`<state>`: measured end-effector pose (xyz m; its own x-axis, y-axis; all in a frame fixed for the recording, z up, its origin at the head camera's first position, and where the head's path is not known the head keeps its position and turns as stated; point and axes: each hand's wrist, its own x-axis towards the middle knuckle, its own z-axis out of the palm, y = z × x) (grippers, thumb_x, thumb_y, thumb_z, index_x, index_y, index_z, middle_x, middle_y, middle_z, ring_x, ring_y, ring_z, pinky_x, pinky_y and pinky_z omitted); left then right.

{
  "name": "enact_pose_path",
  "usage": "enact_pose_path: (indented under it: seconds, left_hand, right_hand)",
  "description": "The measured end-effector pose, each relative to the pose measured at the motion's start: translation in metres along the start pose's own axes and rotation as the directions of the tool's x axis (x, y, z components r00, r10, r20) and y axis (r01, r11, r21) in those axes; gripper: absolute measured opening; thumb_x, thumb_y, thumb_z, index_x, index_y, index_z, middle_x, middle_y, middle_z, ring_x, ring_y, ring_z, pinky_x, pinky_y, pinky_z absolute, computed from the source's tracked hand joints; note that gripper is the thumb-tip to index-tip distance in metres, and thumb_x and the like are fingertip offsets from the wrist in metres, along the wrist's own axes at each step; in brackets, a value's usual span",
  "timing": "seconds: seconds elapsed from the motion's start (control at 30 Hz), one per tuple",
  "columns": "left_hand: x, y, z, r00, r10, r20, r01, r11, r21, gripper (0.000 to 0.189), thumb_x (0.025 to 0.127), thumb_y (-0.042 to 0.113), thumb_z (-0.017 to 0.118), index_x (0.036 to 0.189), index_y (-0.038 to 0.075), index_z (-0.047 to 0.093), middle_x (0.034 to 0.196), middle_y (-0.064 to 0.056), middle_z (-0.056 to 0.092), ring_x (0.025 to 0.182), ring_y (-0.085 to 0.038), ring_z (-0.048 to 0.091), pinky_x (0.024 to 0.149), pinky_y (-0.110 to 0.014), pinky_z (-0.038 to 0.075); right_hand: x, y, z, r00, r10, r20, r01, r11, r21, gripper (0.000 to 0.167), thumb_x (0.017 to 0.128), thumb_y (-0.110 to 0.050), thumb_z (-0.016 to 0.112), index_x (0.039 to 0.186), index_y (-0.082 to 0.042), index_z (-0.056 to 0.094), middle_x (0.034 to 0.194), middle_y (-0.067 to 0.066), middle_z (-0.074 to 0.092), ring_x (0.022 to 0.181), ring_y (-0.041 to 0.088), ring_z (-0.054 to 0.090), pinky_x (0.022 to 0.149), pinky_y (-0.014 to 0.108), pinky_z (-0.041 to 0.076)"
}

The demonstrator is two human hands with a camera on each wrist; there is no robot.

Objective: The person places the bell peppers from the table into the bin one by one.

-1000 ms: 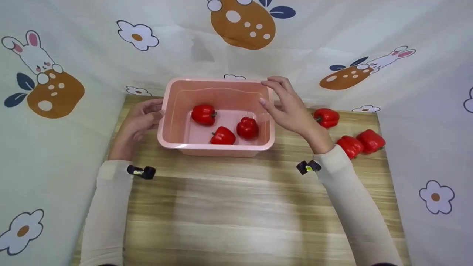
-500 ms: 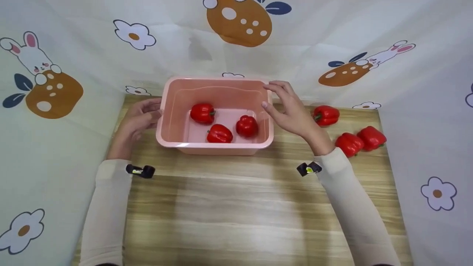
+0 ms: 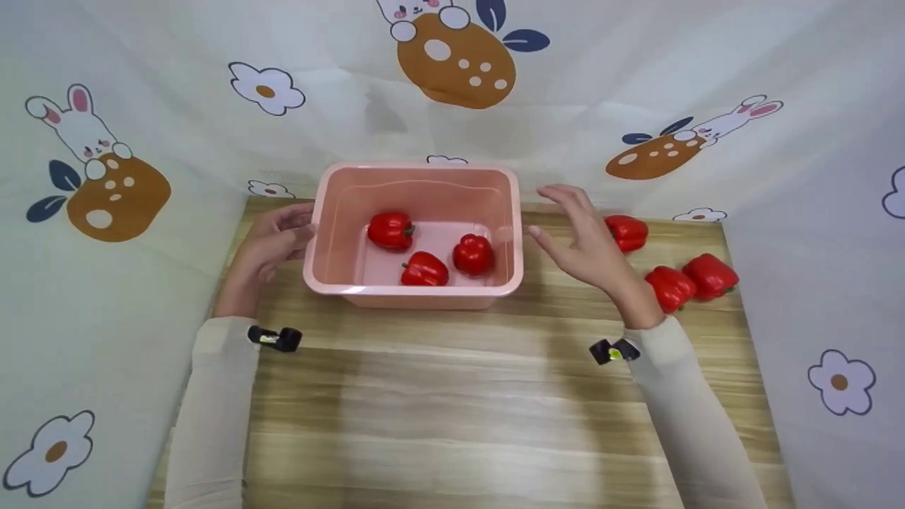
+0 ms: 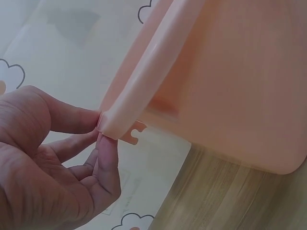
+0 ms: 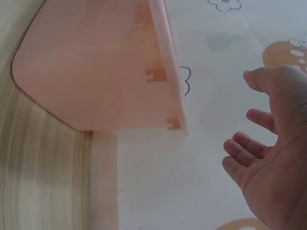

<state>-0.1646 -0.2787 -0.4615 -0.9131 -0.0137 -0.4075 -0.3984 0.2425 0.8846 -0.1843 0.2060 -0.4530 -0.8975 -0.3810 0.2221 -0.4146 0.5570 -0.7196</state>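
Observation:
A pink plastic bin (image 3: 413, 290) stands at the back of the table, with three red bell peppers (image 3: 390, 231) inside on its floor. My left hand (image 3: 272, 240) pinches the bin's left rim between thumb and fingers; the left wrist view shows the thumb on top of the rim (image 4: 144, 72) and a finger beneath it. To the right of the bin, my right hand (image 3: 583, 244) is held in the air, apart from the rim, its fingers spread and holding nothing. Behind that hand lies another red bell pepper (image 3: 628, 233), partly hidden by it.
Two more red bell peppers (image 3: 709, 276) lie touching at the right side of the wooden table (image 3: 438, 396). A printed cloth (image 3: 339, 113) with rabbits and flowers rises around the back and both sides, close behind the bin.
My right hand has moved right, away from the bin's right rim. The left hand keeps its pinch on the left rim. The view has shifted slightly.

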Motion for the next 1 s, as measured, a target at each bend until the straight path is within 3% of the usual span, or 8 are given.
enact_pose_path:
  seconds: [0.23, 0.43, 0.5, 0.63, 0.73, 0.87, 0.93, 1.0]
  left_hand:
    - [-0.004, 0.003, -0.001, 1.000, -0.009, -0.005, 0.009, 1.000, 0.009, 0.058, 0.105, 0.012, 0.057, 0.161, 0.005, 0.042, 0.132, -0.003, 0.058, 0.099, -0.006, 0.069, 0.087, -0.023, 0.066]
    - [-0.001, 0.003, 0.002, 1.000, -0.022, 0.008, 0.022, 1.000, 0.013, 0.059, 0.105, 0.012, 0.056, 0.162, 0.006, 0.040, 0.139, -0.007, 0.056, 0.103, -0.008, 0.068, 0.090, -0.024, 0.066]
    - [0.000, 0.001, 0.003, 1.000, -0.029, 0.008, 0.029, 0.999, 0.015, 0.059, 0.106, 0.012, 0.055, 0.162, 0.006, 0.040, 0.140, -0.008, 0.055, 0.103, -0.007, 0.068, 0.090, -0.024, 0.066]
    - [-0.002, -0.004, 0.002, 0.999, -0.033, 0.000, 0.033, 0.999, 0.004, 0.058, 0.106, 0.013, 0.056, 0.162, 0.006, 0.040, 0.139, -0.007, 0.056, 0.102, -0.006, 0.069, 0.089, -0.023, 0.066]
    - [-0.003, -0.005, 0.003, 1.000, -0.029, -0.009, 0.029, 0.999, -0.018, 0.059, 0.106, 0.012, 0.057, 0.161, 0.005, 0.041, 0.134, -0.004, 0.057, 0.099, -0.005, 0.070, 0.087, -0.022, 0.066]
    - [-0.003, -0.003, 0.005, 1.000, -0.025, -0.017, 0.024, 0.999, -0.033, 0.058, 0.105, 0.012, 0.058, 0.160, 0.004, 0.042, 0.127, -0.001, 0.058, 0.098, -0.006, 0.069, 0.084, -0.022, 0.066]
    - [-0.003, -0.001, 0.005, 0.999, -0.024, -0.022, 0.023, 0.999, -0.030, 0.058, 0.104, 0.011, 0.059, 0.159, 0.004, 0.044, 0.126, -0.001, 0.058, 0.097, -0.007, 0.069, 0.084, -0.022, 0.066]
    - [-0.003, 0.001, 0.005, 0.999, -0.026, -0.025, 0.026, 0.999, -0.020, 0.057, 0.104, 0.011, 0.059, 0.159, 0.005, 0.044, 0.127, -0.001, 0.058, 0.097, -0.007, 0.069, 0.084, -0.022, 0.066]
  right_hand:
    - [-0.028, 0.021, -0.006, 0.992, 0.105, -0.071, -0.100, 0.993, 0.067, 0.066, 0.098, -0.029, 0.076, 0.157, -0.016, 0.047, 0.157, 0.008, 0.052, 0.144, 0.027, 0.050, 0.124, 0.054, 0.047]
    - [-0.060, 0.044, -0.019, 0.973, 0.158, -0.167, -0.133, 0.979, 0.152, 0.061, 0.099, -0.017, 0.075, 0.154, -0.009, 0.051, 0.152, 0.009, 0.057, 0.140, 0.025, 0.055, 0.119, 0.018, 0.045]
    - [-0.068, 0.050, -0.022, 0.966, 0.172, -0.192, -0.137, 0.974, 0.183, 0.060, 0.098, -0.013, 0.075, 0.153, -0.007, 0.051, 0.152, 0.009, 0.057, 0.144, 0.026, 0.053, 0.122, 0.011, 0.040]
    - [-0.078, 0.058, -0.025, 0.956, 0.203, -0.212, -0.154, 0.962, 0.226, 0.060, 0.098, -0.009, 0.074, 0.153, -0.003, 0.050, 0.154, 0.011, 0.055, 0.148, 0.032, 0.050, 0.121, 0.008, 0.038]
    - [-0.088, 0.064, -0.025, 0.945, 0.238, -0.224, -0.183, 0.953, 0.242, 0.060, 0.099, -0.010, 0.073, 0.153, -0.003, 0.049, 0.156, 0.014, 0.053, 0.151, 0.033, 0.048, 0.107, 0.007, 0.047]
    - [-0.106, 0.074, -0.024, 0.918, 0.311, -0.244, -0.248, 0.934, 0.258, 0.061, 0.100, -0.010, 0.072, 0.155, -0.006, 0.048, 0.159, 0.013, 0.051, 0.154, 0.031, 0.046, 0.117, 0.018, 0.048]
    - [-0.117, 0.078, -0.022, 0.904, 0.341, -0.257, -0.269, 0.922, 0.279, 0.060, 0.100, -0.009, 0.071, 0.156, -0.006, 0.048, 0.159, 0.011, 0.051, 0.153, 0.029, 0.045, 0.129, 0.027, 0.040]
    - [-0.127, 0.083, -0.020, 0.892, 0.358, -0.276, -0.275, 0.914, 0.298, 0.059, 0.100, -0.006, 0.070, 0.154, -0.005, 0.048, 0.157, 0.007, 0.052, 0.152, 0.026, 0.047, 0.128, 0.024, 0.040]
